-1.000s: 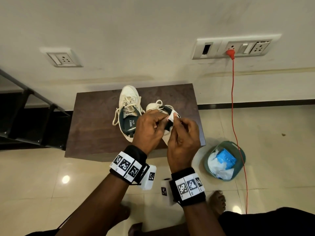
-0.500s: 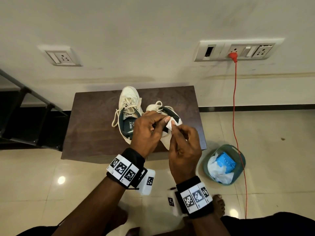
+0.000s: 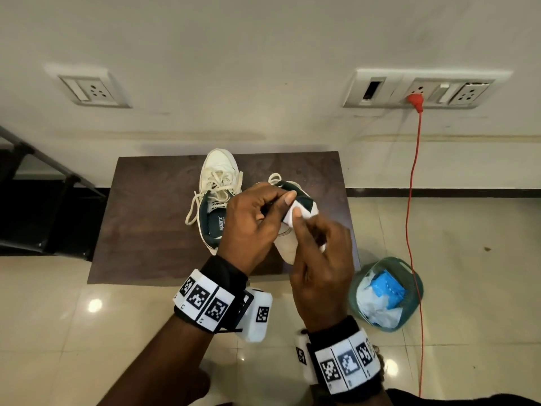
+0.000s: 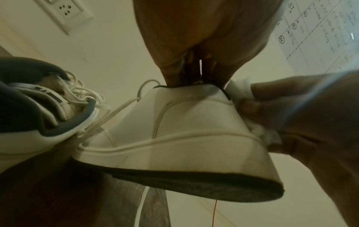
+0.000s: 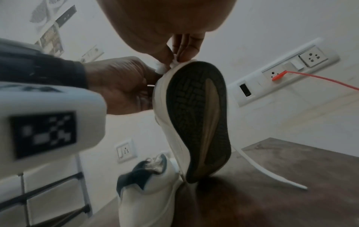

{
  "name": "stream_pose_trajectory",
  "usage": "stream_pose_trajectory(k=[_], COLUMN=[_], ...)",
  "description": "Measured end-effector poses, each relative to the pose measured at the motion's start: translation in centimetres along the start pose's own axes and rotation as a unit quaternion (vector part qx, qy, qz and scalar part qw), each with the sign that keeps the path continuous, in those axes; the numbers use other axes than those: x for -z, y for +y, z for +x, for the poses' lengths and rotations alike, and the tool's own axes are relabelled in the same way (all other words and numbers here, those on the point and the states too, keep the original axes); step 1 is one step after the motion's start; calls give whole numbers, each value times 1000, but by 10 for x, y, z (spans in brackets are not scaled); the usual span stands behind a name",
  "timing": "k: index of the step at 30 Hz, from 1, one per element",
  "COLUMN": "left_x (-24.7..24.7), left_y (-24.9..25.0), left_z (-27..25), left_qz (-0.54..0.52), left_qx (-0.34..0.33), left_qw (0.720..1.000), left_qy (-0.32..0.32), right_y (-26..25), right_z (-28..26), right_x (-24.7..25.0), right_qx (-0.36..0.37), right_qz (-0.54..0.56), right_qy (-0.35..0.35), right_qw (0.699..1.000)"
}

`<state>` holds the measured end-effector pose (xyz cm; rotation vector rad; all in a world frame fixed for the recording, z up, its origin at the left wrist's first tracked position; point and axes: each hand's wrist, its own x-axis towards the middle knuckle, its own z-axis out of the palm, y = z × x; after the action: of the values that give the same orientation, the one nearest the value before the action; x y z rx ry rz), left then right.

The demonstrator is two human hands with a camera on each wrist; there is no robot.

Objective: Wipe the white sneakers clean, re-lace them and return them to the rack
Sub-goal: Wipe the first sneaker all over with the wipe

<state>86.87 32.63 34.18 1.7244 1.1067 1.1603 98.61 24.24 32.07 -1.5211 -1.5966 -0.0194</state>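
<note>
Cream wall [image 3: 263, 54] (sockets), glossy floor [image 3: 468, 273]

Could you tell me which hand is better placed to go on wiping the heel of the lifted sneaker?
Right. The right hand already pinches the white wipe against the heel, while the left hand grips the lifted sneaker by its collar.

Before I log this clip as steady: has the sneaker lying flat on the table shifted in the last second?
No. The resting sneaker lies where it did, with its toe at the back edge of the table, as before.
</note>
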Motion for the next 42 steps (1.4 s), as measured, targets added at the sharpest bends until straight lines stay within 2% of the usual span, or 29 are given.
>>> stream_pose_trajectory(k=[4, 10, 13, 16, 20, 24, 28, 31, 38, 42], left_x=[0, 10, 19, 20, 14, 15, 17, 14, 11, 15], left_y=[-2, 2, 4, 3, 5, 10, 8, 2, 10, 10], left_z=[-1, 13, 19, 20, 15, 17, 15, 10, 11, 18], left_qz=[1, -44, -45, -11, 19, -12, 0, -2, -3, 10], left_qx=[17, 45, 80, 75, 49, 58, 66, 79, 66, 83], left_qw=[999, 994, 990, 990, 987, 987, 984, 983, 983, 984], left_qy=[-47, -90, -104, -122, -153, -147, -167, -166, -170, -155], right_y=[10, 0, 3, 6, 3, 1, 4, 6, 4, 8], right_z=[-27, 3, -12, -37, -20, 8, -29, -41, 5, -26], right_x=[14, 3, 7, 15, 18, 15, 24, 28, 20, 26], right_qx=[20, 52, 72, 82, 48, 50, 54, 47, 16, 42], right_qz=[-32, -18, -22, -38, -21, 10, 0, -8, 11, 6], right_qy=[-24, -10, -44, -88, -43, 0, -45, -48, 18, -21], right_qw=[999, 998, 996, 992, 998, 999, 998, 998, 1000, 999])
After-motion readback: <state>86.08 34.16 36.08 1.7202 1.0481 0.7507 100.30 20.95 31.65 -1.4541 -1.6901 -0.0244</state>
